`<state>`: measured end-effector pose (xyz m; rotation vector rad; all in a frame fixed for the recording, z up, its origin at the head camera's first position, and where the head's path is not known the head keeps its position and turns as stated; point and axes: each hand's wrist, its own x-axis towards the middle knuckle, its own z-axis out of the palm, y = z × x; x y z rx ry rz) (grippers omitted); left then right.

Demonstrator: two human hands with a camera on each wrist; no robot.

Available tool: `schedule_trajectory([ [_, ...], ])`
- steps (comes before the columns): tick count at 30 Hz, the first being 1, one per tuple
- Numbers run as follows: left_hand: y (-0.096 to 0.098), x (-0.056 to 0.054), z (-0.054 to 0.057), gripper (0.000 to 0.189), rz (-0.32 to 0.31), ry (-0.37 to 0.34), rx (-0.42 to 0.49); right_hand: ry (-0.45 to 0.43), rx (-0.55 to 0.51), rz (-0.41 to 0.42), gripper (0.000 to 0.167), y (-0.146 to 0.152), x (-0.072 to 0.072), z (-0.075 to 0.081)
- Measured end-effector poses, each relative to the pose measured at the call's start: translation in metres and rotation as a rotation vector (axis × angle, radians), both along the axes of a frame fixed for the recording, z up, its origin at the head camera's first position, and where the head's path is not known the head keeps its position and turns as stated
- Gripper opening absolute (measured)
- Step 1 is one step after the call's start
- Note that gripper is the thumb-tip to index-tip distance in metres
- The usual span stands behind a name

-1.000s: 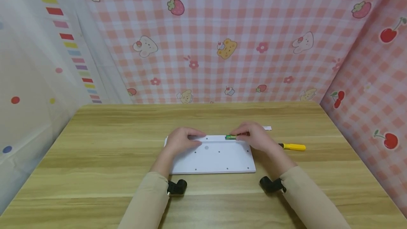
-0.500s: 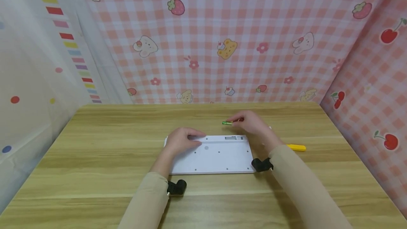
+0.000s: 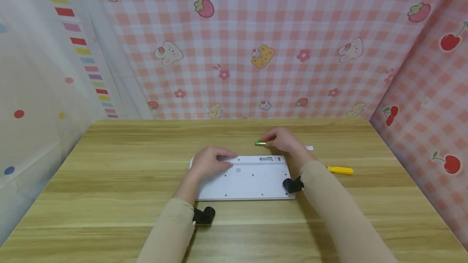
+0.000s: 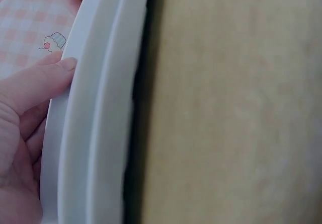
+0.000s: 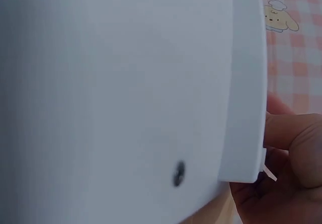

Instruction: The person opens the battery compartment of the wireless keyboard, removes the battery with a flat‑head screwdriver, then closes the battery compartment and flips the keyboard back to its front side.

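White panel [image 3: 241, 186] flat, slot [image 3: 266, 159] upward, likely for access | person's left hand [image 3: 209, 160], thumb and fingers apart, touches panel's left part, seemingly steadying it | right hand [image 3: 281, 138] pinches green battery [image 3: 260, 143] beyond panel's far edge, one end jutting, perhaps for finer control

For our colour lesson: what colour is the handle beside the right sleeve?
The handle is yellow, clearest in the head view.

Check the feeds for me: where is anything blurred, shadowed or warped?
Head: fairly clear, soft shadow on the wood-grain tabletop beside the beige fabric right sleeve; left wrist: tabletop blurred, edges of the white rectangular plastic panel bowed, likely lens distortion; right wrist: panel darkens toward the left, its dark oval spot fuzzy.
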<state>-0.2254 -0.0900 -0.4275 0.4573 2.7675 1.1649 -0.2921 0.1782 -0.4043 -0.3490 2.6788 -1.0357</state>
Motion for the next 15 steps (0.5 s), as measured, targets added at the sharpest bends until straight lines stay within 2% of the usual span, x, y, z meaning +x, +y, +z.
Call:
schedule_trajectory([
  [15,0.0006,0.0,0.0009,0.025,-0.005,-0.001,-0.014,-0.03,-0.026,-0.044,0.02,0.0014,0.0002,-0.0065],
])
